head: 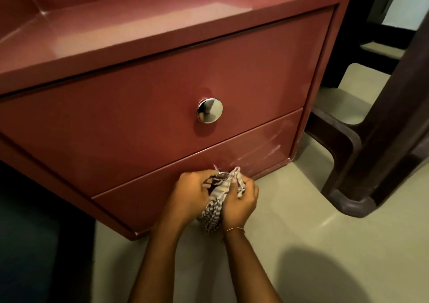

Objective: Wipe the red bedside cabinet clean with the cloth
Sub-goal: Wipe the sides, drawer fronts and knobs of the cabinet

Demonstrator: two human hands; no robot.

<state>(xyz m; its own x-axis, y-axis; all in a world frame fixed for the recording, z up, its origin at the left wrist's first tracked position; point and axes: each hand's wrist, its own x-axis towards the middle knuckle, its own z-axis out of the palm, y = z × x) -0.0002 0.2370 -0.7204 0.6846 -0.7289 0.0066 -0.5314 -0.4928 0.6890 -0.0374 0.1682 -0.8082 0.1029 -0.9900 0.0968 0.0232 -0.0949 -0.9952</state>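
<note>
The red bedside cabinet (144, 98) fills most of the view, with two drawer fronts below a glossy top. A round chrome knob (209, 110) sits on the upper drawer. Both my hands meet at the lower drawer's knob (220, 177), which is mostly hidden. My left hand (192, 196) and my right hand (240, 201) each grip the striped cloth (214, 206), which is wrapped around that knob and hangs bunched between my wrists. Pale smear marks show on the lower drawer (267, 149) to the right.
A dark brown plastic chair (362, 163) stands close on the right, its legs on the pale tiled floor (301, 244). A dark, shadowed area (34, 233) lies at the lower left beside the cabinet.
</note>
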